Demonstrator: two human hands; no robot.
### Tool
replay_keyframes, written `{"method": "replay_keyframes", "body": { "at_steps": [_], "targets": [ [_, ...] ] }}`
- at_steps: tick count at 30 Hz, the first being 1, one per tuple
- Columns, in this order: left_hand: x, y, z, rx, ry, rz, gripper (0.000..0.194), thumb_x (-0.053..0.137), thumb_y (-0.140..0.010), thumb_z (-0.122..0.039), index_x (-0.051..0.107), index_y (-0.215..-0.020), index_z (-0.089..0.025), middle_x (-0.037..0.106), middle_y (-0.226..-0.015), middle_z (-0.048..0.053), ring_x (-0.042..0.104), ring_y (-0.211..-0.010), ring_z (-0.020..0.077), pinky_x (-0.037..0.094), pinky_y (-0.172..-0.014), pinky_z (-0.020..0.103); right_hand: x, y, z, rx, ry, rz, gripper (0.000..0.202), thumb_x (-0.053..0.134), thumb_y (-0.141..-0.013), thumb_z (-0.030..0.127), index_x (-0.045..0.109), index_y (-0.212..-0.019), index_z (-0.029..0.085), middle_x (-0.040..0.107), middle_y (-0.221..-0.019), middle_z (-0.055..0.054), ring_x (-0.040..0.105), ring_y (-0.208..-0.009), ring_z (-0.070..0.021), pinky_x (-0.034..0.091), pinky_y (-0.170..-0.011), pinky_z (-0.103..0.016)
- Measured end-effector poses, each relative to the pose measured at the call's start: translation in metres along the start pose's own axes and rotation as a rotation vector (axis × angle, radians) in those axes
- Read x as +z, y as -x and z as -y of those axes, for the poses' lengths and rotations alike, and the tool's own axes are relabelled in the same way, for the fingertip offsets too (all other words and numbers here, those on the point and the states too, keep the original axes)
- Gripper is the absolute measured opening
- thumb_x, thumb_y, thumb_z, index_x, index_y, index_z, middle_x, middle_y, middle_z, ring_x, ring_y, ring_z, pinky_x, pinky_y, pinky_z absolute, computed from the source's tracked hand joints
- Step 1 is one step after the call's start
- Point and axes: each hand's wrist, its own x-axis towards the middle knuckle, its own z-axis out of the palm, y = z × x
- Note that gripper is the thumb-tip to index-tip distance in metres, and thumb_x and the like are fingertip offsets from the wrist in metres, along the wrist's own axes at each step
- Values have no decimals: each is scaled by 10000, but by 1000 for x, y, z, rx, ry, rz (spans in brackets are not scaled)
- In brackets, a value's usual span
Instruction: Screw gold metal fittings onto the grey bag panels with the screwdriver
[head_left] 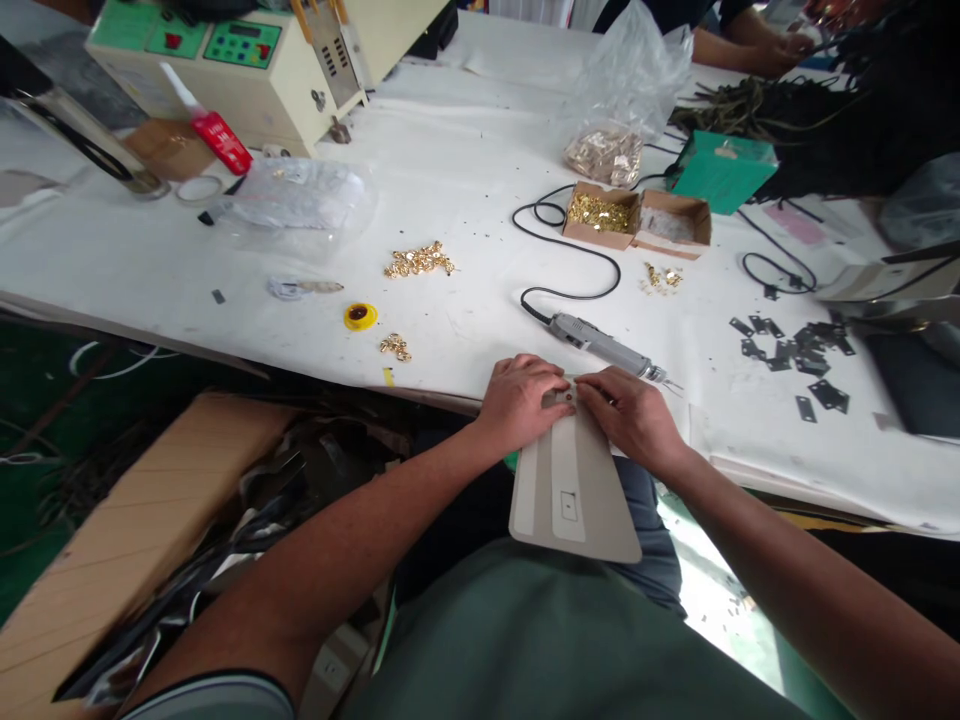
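A beige panel (604,490) with paler strips along it lies at the table's front edge and reaches over my lap. My left hand (520,402) pinches the left side of its far end. On the right side of that end, my right hand (628,415) presses with thumb and fingers closed. Between my fingertips a small dark round spot shows on the panel. Just beyond my hands lies a grey electric screwdriver (604,345) with a black cord. Small gold parts (395,347) and a yellow round container (361,316) are to the left.
Boxes of gold pieces (600,215) and clear pieces (671,228) stand beyond the screwdriver, near a green box (724,172). Black plates (806,350) lie right. A machine (247,75) and red bottle (221,143) stand back left. Another person's hands (772,52) are at the far right.
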Motion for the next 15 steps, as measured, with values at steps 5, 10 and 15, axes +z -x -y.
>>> {"method": "replay_keyframes", "body": {
  "at_steps": [5, 10, 15],
  "targets": [
    [-1, 0, -2, 5, 7, -14, 228, 827, -826, -394, 776, -1024, -292, 759, -1250, -12, 584, -1236, 261, 397, -1054, 465, -21, -26, -22, 34, 339, -172, 365, 605, -962, 460, 721, -1211, 220, 694, -1211, -128, 646, -1080, -300, 503, -895, -394],
    [-2, -1, -2, -1, 8, -4, 218, 813, -837, -403, 779, -1027, -301, 752, -1269, -18, 579, -1250, 263, 397, -1061, 466, -21, -57, -42, 128, 503, 38, 434, 634, -915, 516, 697, -1250, 248, 677, -1229, -124, 644, -1037, -312, 495, -802, -385],
    [-1, 0, -2, -21, 4, 7, 235, 806, -845, -412, 778, -1054, -310, 746, -1288, -21, 570, -1268, 262, 388, -1078, 464, -31, -55, -40, 145, 115, -13, 375, 576, -937, 516, 710, -1126, 221, 709, -1028, -95, 661, -921, -274, 504, -767, -371]
  ]
}}
